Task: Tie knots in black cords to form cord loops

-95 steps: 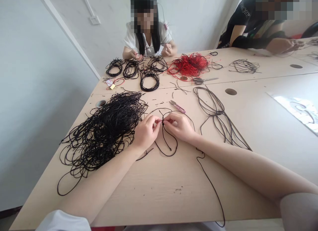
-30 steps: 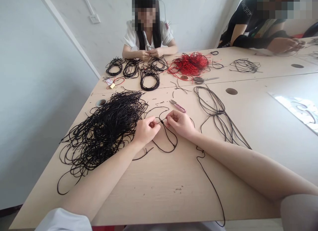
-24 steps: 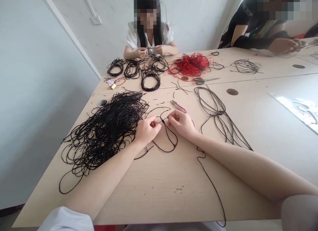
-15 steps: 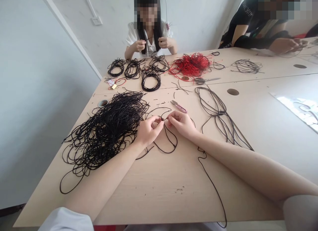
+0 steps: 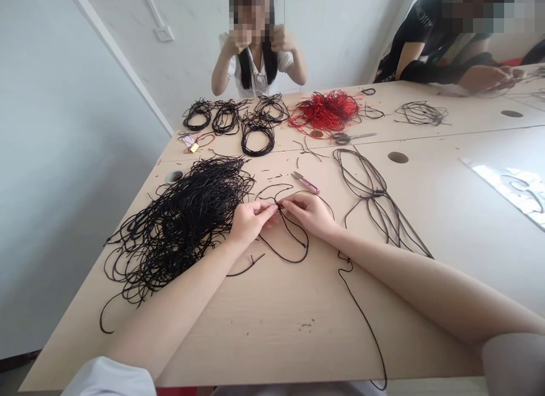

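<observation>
A thin black cord (image 5: 307, 245) is pinched between the fingertips of both my hands, its loop hanging down onto the table. My left hand (image 5: 252, 219) grips it from the left, thumb against fingers. From the right, my right hand (image 5: 310, 212) pinches the same cord, fingertips nearly touching the left ones. The spot where the strands cross is partly covered by my fingers. Left of my left hand spreads a big tangled pile of black cords (image 5: 187, 214). Just beyond my right hand lie small thread snips (image 5: 305, 182) with pink handles.
Bundled black cords (image 5: 377, 193) lie to the right, coiled ones (image 5: 258, 139) further back. Behind are a red cord heap (image 5: 330, 111) and dark scissors (image 5: 351, 138). A loose cord (image 5: 361, 305) runs over the table's (image 5: 289, 350) near edge. Two people sit across the table, hands raised or working.
My fingertips have drawn closer together at the cord, and its hanging loop has shifted slightly right. The person opposite has raised both hands.
</observation>
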Motion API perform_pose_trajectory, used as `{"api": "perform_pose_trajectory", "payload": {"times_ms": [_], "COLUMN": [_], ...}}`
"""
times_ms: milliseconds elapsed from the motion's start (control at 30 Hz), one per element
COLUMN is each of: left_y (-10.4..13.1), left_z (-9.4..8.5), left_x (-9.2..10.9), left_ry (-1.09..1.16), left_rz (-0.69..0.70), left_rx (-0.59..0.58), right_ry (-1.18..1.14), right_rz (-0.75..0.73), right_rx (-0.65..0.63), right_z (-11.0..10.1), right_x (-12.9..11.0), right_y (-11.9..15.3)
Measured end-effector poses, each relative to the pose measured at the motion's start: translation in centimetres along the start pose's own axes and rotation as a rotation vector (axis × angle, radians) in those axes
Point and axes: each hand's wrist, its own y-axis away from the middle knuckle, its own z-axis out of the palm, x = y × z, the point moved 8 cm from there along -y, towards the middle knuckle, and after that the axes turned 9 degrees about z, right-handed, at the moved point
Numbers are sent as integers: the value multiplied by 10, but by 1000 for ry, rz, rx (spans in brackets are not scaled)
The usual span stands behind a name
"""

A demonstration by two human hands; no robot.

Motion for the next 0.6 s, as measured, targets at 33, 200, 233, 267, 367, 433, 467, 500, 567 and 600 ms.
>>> {"api": "perform_pose_trajectory", "payload": {"times_ms": [33, 200, 233, 267, 367, 433, 467, 500, 567, 600], "left_y": [0, -2, -2, -2, -3, -3, -3, -3, -3, -2], "left_z": [-1, -2, -2, -2, -1, -1, 0, 0, -1, -1], "left_x": [-1, -4, -4, -5, -5, -5, -4, -3, 0, 1], "left_ry": [21, 47, 44, 38, 3, -25, -35, -44, -46, -38], "left_rz": [-3, -12, -9, -4, 14, 29, 39, 50, 73, 81], "left_rx": [7, 16, 15, 13, 0, -12, -17, -18, -9, -1], "right_ry": [-1, -14, -20, -24, -22, -14, -8, -2, -1, -6], "right_rz": [-2, 2, 3, 3, 5, 17, 23, 27, 28, 25], "right_rx": [-6, -9, -10, -12, -21, -20, -17, -16, -11, -9], "right_z": [1, 3, 4, 4, 5, 5, 5, 5, 4, 4], "right_x": [0, 6, 7, 7, 7, 6, 5, 5, 4, 3], "right_y": [0, -1, -2, -2, -2, -2, -1, -1, 0, 0]}}
